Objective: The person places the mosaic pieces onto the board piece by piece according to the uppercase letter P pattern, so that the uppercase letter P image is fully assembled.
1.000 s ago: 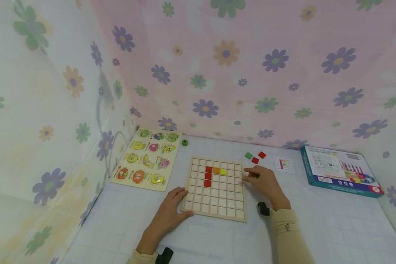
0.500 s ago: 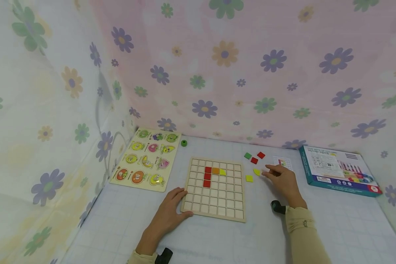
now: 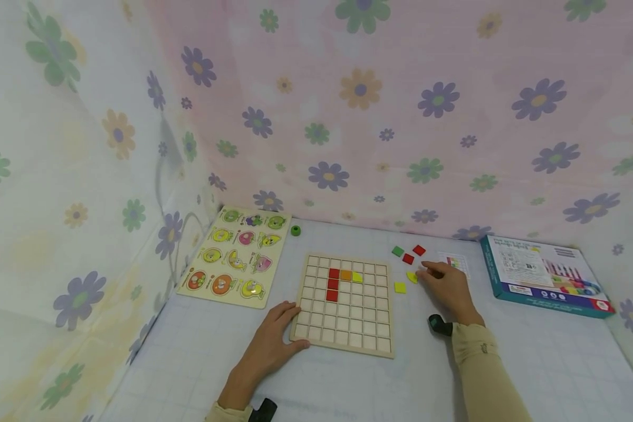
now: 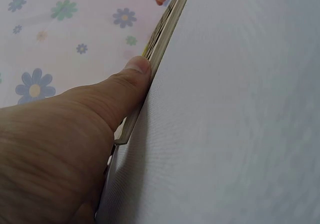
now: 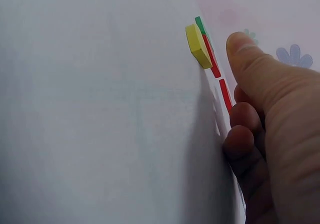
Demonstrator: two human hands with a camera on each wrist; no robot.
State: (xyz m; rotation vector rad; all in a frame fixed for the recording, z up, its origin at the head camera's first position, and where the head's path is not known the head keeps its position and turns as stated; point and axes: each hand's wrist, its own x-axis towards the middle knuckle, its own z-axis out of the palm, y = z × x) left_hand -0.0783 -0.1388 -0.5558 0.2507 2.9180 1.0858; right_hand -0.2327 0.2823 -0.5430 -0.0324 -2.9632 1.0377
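I am partway through filling a wooden grid board (image 3: 343,305) with coloured square tiles, and the step in hand looks like fetching the next tile from the loose ones. Far to the left of my left hand lies a fruit peg puzzle (image 3: 235,255). My left hand (image 3: 269,344) lies flat with straight fingers on the near left corner of the grid board, thumb pressed along its edge, steadying it and holding nothing. On the board, beyond that hand, sit three red tiles (image 3: 333,283), an orange tile (image 3: 345,274) and a yellow tile (image 3: 356,276). Between the board and my right hand lies a loose yellow tile (image 3: 400,287). My right hand (image 3: 448,288) rests on the table with fingers loosely curled, its fingertips just beside a second yellow tile (image 3: 412,276); it has hold of nothing that I can see. Just beyond it lie a green tile (image 3: 398,251) and two red loose tiles (image 3: 414,254). Next, I judge, the fingers must pinch that yellow tile by its edges.
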